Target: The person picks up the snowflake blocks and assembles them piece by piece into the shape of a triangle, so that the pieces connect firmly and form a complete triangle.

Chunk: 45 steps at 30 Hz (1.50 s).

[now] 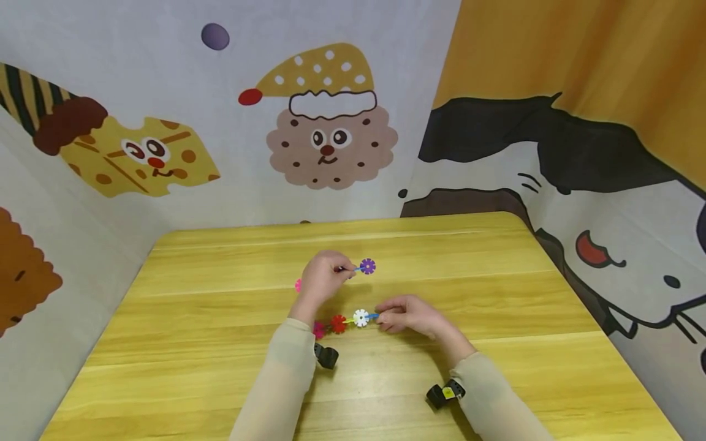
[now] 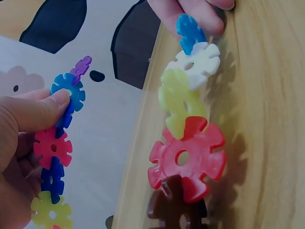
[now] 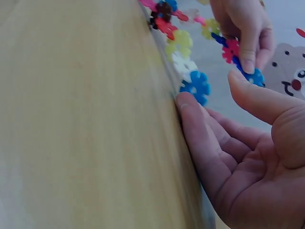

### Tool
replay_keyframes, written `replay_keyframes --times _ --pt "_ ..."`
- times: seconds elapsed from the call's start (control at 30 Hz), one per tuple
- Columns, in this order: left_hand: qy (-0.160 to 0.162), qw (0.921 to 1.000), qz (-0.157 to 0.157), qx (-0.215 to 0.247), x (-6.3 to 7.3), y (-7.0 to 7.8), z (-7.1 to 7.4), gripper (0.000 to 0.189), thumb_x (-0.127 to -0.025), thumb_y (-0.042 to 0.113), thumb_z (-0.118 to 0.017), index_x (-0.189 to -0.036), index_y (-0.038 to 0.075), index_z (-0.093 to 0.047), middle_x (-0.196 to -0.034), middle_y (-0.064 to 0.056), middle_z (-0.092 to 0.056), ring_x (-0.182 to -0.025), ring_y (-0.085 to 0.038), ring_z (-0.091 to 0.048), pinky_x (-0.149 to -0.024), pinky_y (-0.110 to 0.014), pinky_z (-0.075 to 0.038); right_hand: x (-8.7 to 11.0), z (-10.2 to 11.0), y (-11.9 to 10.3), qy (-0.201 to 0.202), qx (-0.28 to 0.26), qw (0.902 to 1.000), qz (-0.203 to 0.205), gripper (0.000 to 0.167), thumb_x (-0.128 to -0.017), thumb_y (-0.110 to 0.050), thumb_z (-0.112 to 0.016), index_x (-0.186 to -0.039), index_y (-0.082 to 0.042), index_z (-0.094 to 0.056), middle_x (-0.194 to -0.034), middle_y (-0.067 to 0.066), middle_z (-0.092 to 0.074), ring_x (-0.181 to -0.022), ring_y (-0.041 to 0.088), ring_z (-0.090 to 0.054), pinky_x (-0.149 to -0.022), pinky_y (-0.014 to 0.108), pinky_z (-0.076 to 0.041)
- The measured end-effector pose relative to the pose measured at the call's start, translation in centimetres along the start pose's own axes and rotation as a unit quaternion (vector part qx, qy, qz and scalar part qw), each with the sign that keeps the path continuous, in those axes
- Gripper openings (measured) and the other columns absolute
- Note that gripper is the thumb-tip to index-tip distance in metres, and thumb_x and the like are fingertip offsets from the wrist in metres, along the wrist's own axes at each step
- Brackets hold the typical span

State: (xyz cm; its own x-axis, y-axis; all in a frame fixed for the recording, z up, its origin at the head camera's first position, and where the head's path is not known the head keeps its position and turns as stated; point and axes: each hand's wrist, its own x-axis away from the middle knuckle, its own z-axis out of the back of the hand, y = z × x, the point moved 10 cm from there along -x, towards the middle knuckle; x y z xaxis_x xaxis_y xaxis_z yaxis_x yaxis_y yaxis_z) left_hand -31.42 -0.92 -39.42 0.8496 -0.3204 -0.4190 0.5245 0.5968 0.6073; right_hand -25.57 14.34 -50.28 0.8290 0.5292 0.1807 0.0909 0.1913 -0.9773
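Observation:
My left hand (image 1: 322,278) pinches a light blue snowflake disc (image 2: 78,93) between thumb and fingers. A purple disc (image 1: 368,266) is slotted onto its far end. Dark blue, pink and yellow discs trail below it in the left wrist view, linked as a chain. Low over the table, my right hand (image 1: 408,315) lies beside the chain's other end, a blue disc (image 3: 196,87). Its thumb stands apart from the index finger, whose tip is right at that disc. From there run a white disc (image 1: 361,318), a yellow one (image 2: 181,100), a red one (image 2: 186,157) and a brown one (image 2: 177,207).
The wood-grain table (image 1: 496,275) spreads out under both hands. Behind it hangs a cloth (image 1: 237,177) printed with cartoon figures. Black camera straps (image 1: 326,356) sit on both wrists. In the right wrist view, more linked discs (image 3: 164,9) continue beyond the red one.

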Motion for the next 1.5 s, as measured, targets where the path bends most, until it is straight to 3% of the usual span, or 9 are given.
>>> replay_keyframes --times 0.17,0.33,0.47,0.63,0.8,0.93,1.17,1.5 --pt "0.014 0.9999 0.003 0.002 0.1 -0.2 0.4 0.004 -0.081 0.008 -0.081 -0.082 0.010 -0.078 -0.089 -0.002 -0.073 -0.085 -0.022 -0.065 -0.077 -0.038 -0.054 -0.7 -0.6 -0.5 0.025 0.015 0.9994 0.021 0.047 -0.094 -0.009 -0.067 -0.130 0.017 -0.051 -0.114 0.028 -0.065 -0.099 0.036 -0.068 -0.085 0.039 -0.057" --pt "0.044 0.9987 0.021 0.015 0.3 -0.7 1.2 0.004 -0.082 0.006 -0.081 -0.084 0.009 -0.079 -0.087 -0.002 -0.073 -0.077 -0.020 -0.064 -0.069 -0.036 -0.054 -1.4 -0.3 -0.6 0.090 0.020 0.9951 0.036 0.045 -0.093 -0.009 -0.068 -0.130 0.012 -0.054 -0.119 0.027 -0.064 -0.104 0.034 -0.066 -0.086 0.037 -0.056" --pt "0.078 0.9964 0.032 0.014 0.3 -0.9 2.0 0.004 -0.081 0.007 -0.081 -0.084 0.009 -0.079 -0.085 -0.003 -0.073 -0.075 -0.020 -0.063 -0.067 -0.037 -0.053 -2.1 0.0 -0.5 0.153 -0.031 0.9864 0.050 0.041 -0.092 -0.002 -0.068 -0.128 0.012 -0.054 -0.119 0.028 -0.063 -0.103 0.033 -0.066 -0.086 0.037 -0.056" --pt "0.106 0.9935 0.043 0.008 0.3 -0.9 2.7 0.005 -0.081 0.009 -0.082 -0.084 0.008 -0.079 -0.086 -0.004 -0.073 -0.077 -0.022 -0.063 -0.066 -0.037 -0.052 -2.6 0.3 -0.5 0.219 -0.132 0.9645 0.066 0.040 -0.090 0.010 -0.064 -0.126 0.016 -0.050 -0.112 0.028 -0.063 -0.095 0.026 -0.067 -0.086 0.038 -0.056" --pt "0.120 0.9914 0.051 0.007 0.3 -0.9 3.0 0.004 -0.082 0.009 -0.081 -0.084 0.007 -0.079 -0.087 -0.005 -0.073 -0.078 -0.022 -0.063 -0.067 -0.036 -0.053 -2.9 0.3 -0.4 0.243 -0.205 0.9458 0.065 0.043 -0.091 0.011 -0.061 -0.130 0.017 -0.046 -0.107 0.021 -0.060 -0.088 0.021 -0.067 -0.086 0.038 -0.056" --pt "0.134 0.9892 0.057 0.018 0.4 -1.0 3.2 0.004 -0.083 0.010 -0.081 -0.084 0.007 -0.078 -0.086 -0.005 -0.073 -0.075 -0.021 -0.062 -0.065 -0.035 -0.052 -3.1 0.1 -0.6 0.244 -0.228 0.9399 0.071 0.043 -0.092 0.009 -0.060 -0.131 0.019 -0.046 -0.107 0.017 -0.059 -0.090 0.019 -0.065 -0.088 0.035 -0.055" --pt "0.148 0.9853 0.055 0.064 0.5 -1.1 3.1 0.006 -0.081 0.006 -0.081 -0.087 0.007 -0.078 -0.081 -0.005 -0.070 -0.067 -0.019 -0.056 -0.061 -0.033 -0.047 -3.1 0.7 -2.2 0.275 -0.198 0.9340 0.113 0.043 -0.091 0.005 -0.064 -0.130 0.017 -0.050 -0.119 0.030 -0.061 -0.093 0.013 -0.064 -0.086 0.025 -0.054" --pt "0.087 0.9902 0.041 0.101 0.6 -0.6 1.7 0.015 -0.083 0.007 -0.080 -0.098 0.006 -0.077 -0.089 -0.006 -0.070 -0.070 -0.017 -0.056 -0.062 -0.030 -0.049 -2.6 2.1 -4.8 0.338 -0.112 0.9233 0.145 0.039 -0.087 0.002 -0.071 -0.124 0.010 -0.060 -0.113 0.024 -0.066 -0.090 0.011 -0.060 -0.080 0.021 -0.052"
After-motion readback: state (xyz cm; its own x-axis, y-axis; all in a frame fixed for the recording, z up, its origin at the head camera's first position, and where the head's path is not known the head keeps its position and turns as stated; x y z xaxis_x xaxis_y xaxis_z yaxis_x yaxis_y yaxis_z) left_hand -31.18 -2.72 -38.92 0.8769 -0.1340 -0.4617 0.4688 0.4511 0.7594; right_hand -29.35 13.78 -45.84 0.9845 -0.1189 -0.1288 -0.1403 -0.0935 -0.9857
